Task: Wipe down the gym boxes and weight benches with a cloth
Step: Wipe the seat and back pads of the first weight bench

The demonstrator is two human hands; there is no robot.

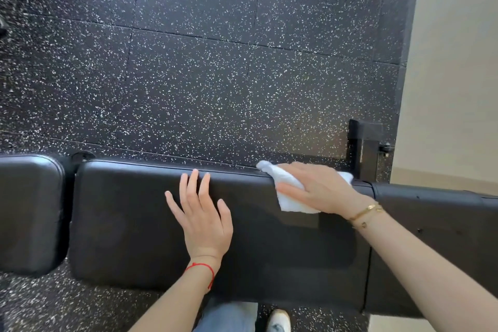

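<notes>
Long black padded vinyl weight bench [167, 224]: laid crosswise in the head view, its main pad flanked by a separate black seat pad [29, 210] to the left and a further black section [436, 237] to the right. White crumpled cloth [288, 191]: spread over the far edge of the main pad near its right end, pressed down beneath the right hand [320, 188], whose fingers are laid flat and together over it; no curling round the cloth is shown, the flat palm being judged suited to a broad wiping stroke. Left hand [202, 213]: rested flat on the pad top, fingers apart and straight, nothing held; it is judged to be placed there for support while the other works. Red string bracelet [204, 269] noted at the left wrist, gold bangles [366, 213] at the right. Black upright metal frame post [363, 148]: stood behind the bench. Black rubber speckled floor tiles [215, 62]: laid beneath. Wiping of this bench is judged under way.
</notes>
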